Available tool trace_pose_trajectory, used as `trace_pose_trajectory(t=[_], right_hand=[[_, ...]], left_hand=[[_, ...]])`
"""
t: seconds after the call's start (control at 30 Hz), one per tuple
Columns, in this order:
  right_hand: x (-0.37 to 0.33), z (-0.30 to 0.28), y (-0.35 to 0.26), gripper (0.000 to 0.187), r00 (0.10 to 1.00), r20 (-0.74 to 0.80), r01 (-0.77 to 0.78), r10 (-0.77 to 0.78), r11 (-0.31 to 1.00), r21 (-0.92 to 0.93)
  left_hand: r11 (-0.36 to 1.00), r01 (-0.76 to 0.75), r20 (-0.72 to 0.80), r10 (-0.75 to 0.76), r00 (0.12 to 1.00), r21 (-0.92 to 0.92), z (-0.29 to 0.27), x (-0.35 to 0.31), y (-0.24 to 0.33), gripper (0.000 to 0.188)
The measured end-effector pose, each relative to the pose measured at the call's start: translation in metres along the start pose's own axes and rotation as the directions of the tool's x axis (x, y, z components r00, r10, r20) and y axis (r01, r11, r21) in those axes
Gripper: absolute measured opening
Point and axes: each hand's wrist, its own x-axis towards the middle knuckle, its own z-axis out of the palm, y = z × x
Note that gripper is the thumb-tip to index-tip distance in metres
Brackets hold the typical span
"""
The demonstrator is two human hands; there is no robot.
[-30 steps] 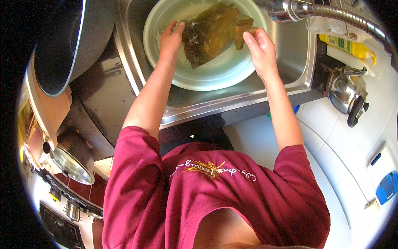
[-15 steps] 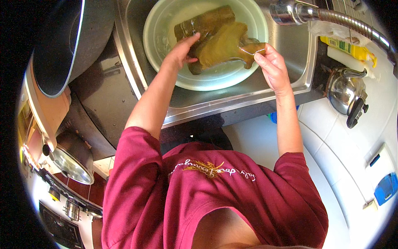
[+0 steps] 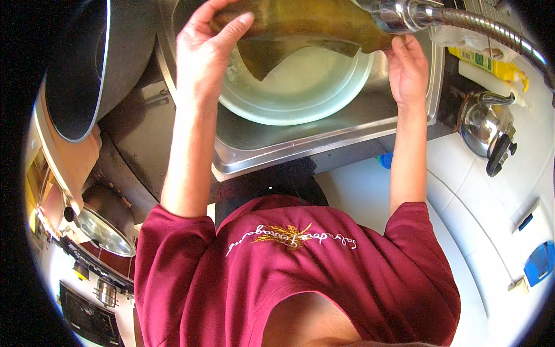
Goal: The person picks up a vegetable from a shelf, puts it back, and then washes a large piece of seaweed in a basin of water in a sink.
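Observation:
A wide, wet, olive-brown sheet of kelp [image 3: 303,26] is stretched between my two hands above a pale green basin [image 3: 283,118]. My left hand [image 3: 205,49] grips its left end, the thumb lying over the top. At the right end, my right hand [image 3: 407,69] pinches a narrow corner between thumb and fingers. The kelp's far edge runs out of the picture, and a flap hangs down over the basin. Water stands in the basin, which sits in a steel sink [image 3: 243,156].
A metal faucet head on a flexible hose [image 3: 480,20] reaches in over the kelp's right end. Left of the sink stands a big dark pot [image 3: 127,58]. On the right are a steel kettle [image 3: 485,124] and a yellow package [image 3: 491,69]. A lidded pan [image 3: 104,228] is at the lower left.
The kelp has been lifted out of the basin's water and spread wide. My left hand, open before, has moved up and left and closed on it; my right hand has moved right and up.

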Motion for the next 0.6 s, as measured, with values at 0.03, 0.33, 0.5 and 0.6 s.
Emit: trace_pose_trajectory(t=[0.03, 0.33, 0.5, 0.6], right_hand=[[0.002, 0.002, -0.001, 0.012, 1.000, 0.006, 0.022, -0.022, 0.999, 0.039], [-0.014, -0.018, 0.099, 0.024, 0.868, -0.180, -0.446, 0.462, 0.568, -0.691], [-0.022, 0.010, 0.094, 0.036, 0.943, -0.156, -0.161, 0.293, -0.008, -0.987], [-0.028, 0.021, 0.086, 0.047, 0.997, 0.027, 0.032, 0.073, -0.060, -0.998]], left_hand=[[0.999, -0.041, 0.087, 0.043, 0.995, -0.026, -0.013, 0.002, 0.001, 0.031], [0.677, 0.186, 0.060, -0.322, 0.945, 0.712, -0.064, -0.027, -0.118, 0.035], [0.401, -0.058, 0.162, -0.230, 0.960, 0.914, -0.066, -0.035, -0.125, 0.047], [0.307, -0.162, 0.197, -0.086, 0.977, 0.938, -0.050, -0.039, -0.111, 0.061]])
